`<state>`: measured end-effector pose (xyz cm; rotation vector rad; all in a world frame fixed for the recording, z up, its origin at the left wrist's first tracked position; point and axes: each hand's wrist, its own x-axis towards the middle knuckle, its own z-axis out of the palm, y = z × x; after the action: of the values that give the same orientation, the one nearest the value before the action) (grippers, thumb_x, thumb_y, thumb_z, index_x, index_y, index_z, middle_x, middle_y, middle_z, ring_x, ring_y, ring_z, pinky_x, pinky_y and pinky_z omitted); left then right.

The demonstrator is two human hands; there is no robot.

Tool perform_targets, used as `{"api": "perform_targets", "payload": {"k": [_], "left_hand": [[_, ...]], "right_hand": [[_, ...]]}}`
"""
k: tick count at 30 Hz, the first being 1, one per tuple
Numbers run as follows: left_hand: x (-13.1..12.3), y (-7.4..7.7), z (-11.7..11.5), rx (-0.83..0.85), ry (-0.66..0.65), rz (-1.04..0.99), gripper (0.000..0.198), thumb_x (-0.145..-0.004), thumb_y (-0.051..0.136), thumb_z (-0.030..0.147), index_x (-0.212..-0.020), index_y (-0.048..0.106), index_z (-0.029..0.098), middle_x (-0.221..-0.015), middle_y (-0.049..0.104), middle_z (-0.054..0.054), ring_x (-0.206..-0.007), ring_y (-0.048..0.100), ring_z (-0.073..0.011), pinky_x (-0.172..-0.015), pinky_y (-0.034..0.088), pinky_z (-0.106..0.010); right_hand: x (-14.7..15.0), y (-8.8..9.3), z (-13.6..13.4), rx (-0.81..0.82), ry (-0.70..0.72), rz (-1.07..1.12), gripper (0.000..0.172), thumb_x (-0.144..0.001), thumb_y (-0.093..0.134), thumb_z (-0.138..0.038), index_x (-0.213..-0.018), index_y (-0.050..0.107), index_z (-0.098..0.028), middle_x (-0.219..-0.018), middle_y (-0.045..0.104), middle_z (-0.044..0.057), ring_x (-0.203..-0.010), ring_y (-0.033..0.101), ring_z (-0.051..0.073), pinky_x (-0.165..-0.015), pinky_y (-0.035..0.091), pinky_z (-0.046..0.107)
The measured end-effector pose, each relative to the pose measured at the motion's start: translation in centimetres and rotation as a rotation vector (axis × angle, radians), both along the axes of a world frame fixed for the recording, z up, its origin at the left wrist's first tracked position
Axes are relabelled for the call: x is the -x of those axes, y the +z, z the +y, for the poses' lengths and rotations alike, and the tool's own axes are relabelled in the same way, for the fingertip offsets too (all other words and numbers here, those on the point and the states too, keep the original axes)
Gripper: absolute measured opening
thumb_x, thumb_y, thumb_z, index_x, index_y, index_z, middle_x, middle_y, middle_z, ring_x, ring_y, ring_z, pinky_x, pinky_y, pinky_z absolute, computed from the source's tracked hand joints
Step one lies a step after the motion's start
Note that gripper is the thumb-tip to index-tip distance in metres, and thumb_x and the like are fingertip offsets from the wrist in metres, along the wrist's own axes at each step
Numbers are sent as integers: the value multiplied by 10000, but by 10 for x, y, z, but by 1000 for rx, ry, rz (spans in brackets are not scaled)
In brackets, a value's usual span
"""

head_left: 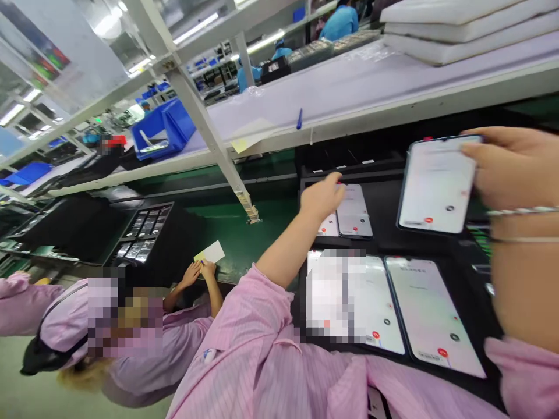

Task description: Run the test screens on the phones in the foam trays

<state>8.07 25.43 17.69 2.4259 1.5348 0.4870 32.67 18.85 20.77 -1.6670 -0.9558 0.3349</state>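
Observation:
My right hand [515,166] grips a smartphone [439,186] by its upper right edge and holds it raised above the black tray [386,224]. Its lit screen is mostly white, with a red and a dark round mark low down. At the tray's far left, my left hand [323,196] has thumb and finger closed at the top edge of a second lit smartphone [354,212]. Part of another phone [328,226] shows under that wrist. Nearer to me lie more lit phones, among them one at the right [432,308] and a partly blurred one [378,302].
A white shelf [371,87] runs above the green bench [279,203], carrying foam sheets [463,35], a blue pen [299,119] and a blue bin [161,131]. An upright post [209,122] stands left of my arm. A co-worker [152,343] in pink sits at the left, hands on a paper [212,252].

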Motion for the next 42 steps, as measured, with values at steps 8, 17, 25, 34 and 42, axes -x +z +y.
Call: {"api": "perform_targets", "payload": {"k": [8, 17, 25, 34, 42], "left_hand": [[24, -1, -14, -129, 59, -408, 218, -1049, 523, 266, -1139, 718, 235, -861, 731, -18, -831, 692, -188, -769, 497, -285], [71, -23, -86, -157, -116, -162, 338, -1029, 589, 412, -1284, 703, 222, -1401, 658, -108, -1377, 534, -259, -1229, 389, -403], [58, -9, -77, -32, -251, 204, 705, -939, 609, 739, -1466, 634, 272, -1744, 326, -123, -1653, 159, -414, -1330, 168, -648], [59, -15, -74, -54, -201, 62, 784, -887, 681, 749, -1520, 571, 300, -1741, 336, -113, -1652, 172, -405, -1329, 196, -630], [63, -20, -83, -66, -58, 5, 490, -974, 674, 560, -1363, 695, 264, -1661, 446, -124, -1596, 269, -395, -1298, 287, -574]], "right_hand": [[11, -32, 43, 481, 226, -330, 435, -973, 661, -241, -1339, 714, -10, -1122, 756, 219, -861, 626, 191, -875, 470, 364], [15, -35, 40, 480, 150, -267, 393, -1014, 526, -185, -1339, 688, -35, -1168, 738, 180, -718, 542, 93, -780, 477, 329], [32, -8, -31, 154, 429, -584, 427, -1015, 501, -146, -1423, 603, -68, -1411, 664, 209, -1336, 590, 283, -1174, 425, 443], [25, -39, -87, 248, 286, -489, 335, -926, 403, -161, -1117, 662, -256, -1175, 764, 91, -1141, 700, 315, -1014, 561, 541], [31, -44, -77, 254, 472, -578, 383, -894, 468, -194, -1217, 672, -222, -1238, 734, 122, -1282, 651, 337, -1211, 425, 653]]}}
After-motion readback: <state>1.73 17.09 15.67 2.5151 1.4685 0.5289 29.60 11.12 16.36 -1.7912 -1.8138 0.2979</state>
